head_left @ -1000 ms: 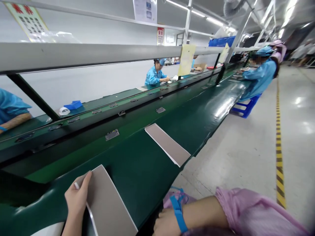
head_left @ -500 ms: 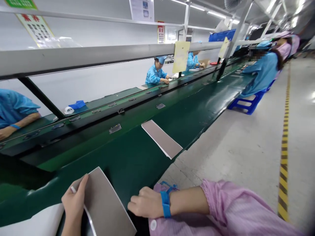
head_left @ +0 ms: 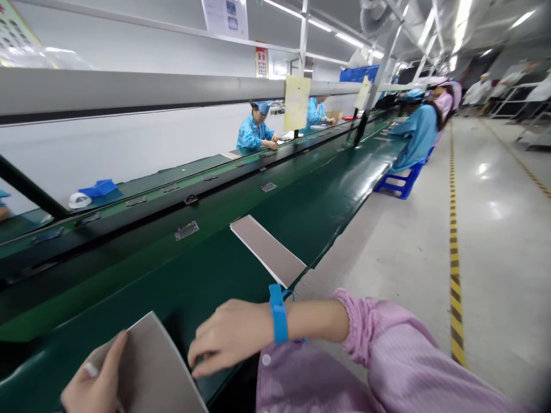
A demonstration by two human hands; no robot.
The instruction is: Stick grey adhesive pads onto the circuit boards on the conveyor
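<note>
At the lower left my left hand (head_left: 97, 376) is closed on a grey-brown sheet (head_left: 150, 367) with a white edge, the thumb lying on its face. Something small and white shows by the fingers of that hand. My right hand (head_left: 232, 332), with a blue wrist strap (head_left: 279, 315) round the wrist, is held just right of the sheet's edge. Its fingers are bent, with a gap between them and the thumb, and I see nothing in it. Ahead, a narrow stack of similar grey-brown sheets (head_left: 269, 249) lies on the green bench top (head_left: 327, 201).
Small flat dark parts (head_left: 187, 230) lie spaced along the line beyond the bench. A blue box (head_left: 98, 188) and a white roll (head_left: 80, 200) stand on the far side. Co-workers in blue (head_left: 253, 131) sit along both sides. A blue stool (head_left: 400, 182) stands on the floor to the right.
The view has swung to the right. My right hand has moved left toward the sheet, and its fingers have loosened from a tighter curl. My left hand still holds the sheet, lower in view.
</note>
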